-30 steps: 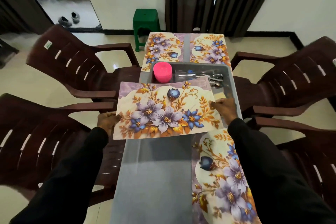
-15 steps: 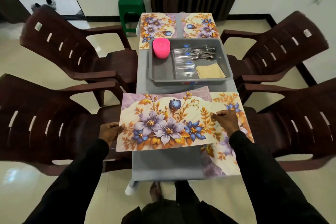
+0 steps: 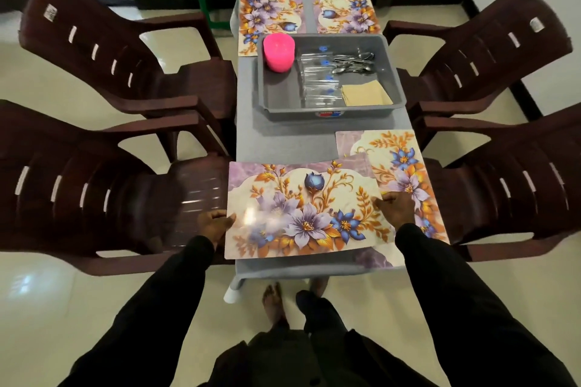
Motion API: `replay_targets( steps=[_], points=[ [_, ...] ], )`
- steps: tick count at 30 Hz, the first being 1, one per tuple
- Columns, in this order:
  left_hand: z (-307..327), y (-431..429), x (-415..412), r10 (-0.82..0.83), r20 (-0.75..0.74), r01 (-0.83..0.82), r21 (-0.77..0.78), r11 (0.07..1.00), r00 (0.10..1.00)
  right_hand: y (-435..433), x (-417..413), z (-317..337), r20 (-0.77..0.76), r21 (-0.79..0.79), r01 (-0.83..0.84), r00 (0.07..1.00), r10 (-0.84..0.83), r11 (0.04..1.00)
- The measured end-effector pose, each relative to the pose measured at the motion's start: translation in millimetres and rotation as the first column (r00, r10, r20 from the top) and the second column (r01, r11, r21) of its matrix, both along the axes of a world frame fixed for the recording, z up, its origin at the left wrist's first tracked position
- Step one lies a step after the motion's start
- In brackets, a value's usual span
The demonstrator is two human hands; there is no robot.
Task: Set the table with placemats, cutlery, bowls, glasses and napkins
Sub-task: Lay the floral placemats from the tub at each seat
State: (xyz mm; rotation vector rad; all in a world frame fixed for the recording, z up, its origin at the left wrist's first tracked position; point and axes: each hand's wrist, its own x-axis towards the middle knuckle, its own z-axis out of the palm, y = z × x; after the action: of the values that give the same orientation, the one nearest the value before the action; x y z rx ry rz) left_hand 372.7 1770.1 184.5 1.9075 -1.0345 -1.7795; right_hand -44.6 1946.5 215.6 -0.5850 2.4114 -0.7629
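While each grip pinches a short edge, the left hand (image 3: 215,225) at one end and the right hand (image 3: 397,209) at the other, the floral placemat (image 3: 301,210) lies over the near-left corner of the tabletop (image 3: 283,144), overlapping the neighbouring placemat (image 3: 399,151). It looks light, glossy and semi-stiff, probably slippery.

free: you're getting bare table (image 3: 283,144) between grey tray (image 3: 292,112) and placemat (image 3: 301,207) | blocked: grey tray is filling mid-table | sides: chairs (image 3: 94,192) are crowding you along both long edges
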Motion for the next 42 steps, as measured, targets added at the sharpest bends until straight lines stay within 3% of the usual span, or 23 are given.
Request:
replay_targets(
  steps=[13,16,21,25,27,29,35,39,42],
  points=[
    [-13.1,3.7,-23.5,-0.093,0.116,0.102,-0.069,0.992,0.989,0.1,-33.3,-14.3,-0.161,0.214,-0.1,0.978,0.136,0.972],
    [-18.7,3.3,-24.4,-0.104,0.167,0.126,-0.128,0.984,0.98,-1.3,-34.8,-20.6,-0.206,0.186,-0.103,0.968,0.141,0.977],
    [-22.2,6.1,-30.5,-0.142,0.221,0.188,-0.202,0.961,0.965,-7.8,-24.9,-29.4,-0.169,0.14,-0.332,0.92,0.353,0.933],
    [-18.0,29.0,-51.3,-0.227,0.305,0.32,-0.302,0.898,0.925,-17.9,-8.3,-38.7,-0.054,0.168,-0.608,0.78,0.623,0.776],
    [-17.6,48.1,-62.9,-0.269,0.367,0.402,-0.355,0.844,0.89,-21.5,-3.5,-53.7,-0.126,0.222,-0.718,0.649,0.75,0.659],
    [-17.1,69.3,-76.1,-0.353,0.428,0.517,-0.369,0.772,0.832,-21.4,4.3,-70.7,-0.175,0.285,-0.734,0.593,0.786,0.617],
    [-24.8,114.7,-118.9,-0.52,0.6,0.779,-0.327,0.535,0.608,-4.1,62.4,-86.7,-0.295,0.362,-0.589,0.663,0.688,0.723],
    [-34.5,112.1,-138.7,-0.563,0.663,0.818,-0.135,0.559,0.494,2.3,108.0,-79.4,-0.333,0.417,-0.483,0.706,0.624,0.77],
    [-39.0,100.5,-137.1,-0.55,0.709,0.834,-0.098,0.543,0.441,6.8,127.0,-64.1,-0.29,0.495,-0.485,0.69,0.663,0.721]
  ],
)
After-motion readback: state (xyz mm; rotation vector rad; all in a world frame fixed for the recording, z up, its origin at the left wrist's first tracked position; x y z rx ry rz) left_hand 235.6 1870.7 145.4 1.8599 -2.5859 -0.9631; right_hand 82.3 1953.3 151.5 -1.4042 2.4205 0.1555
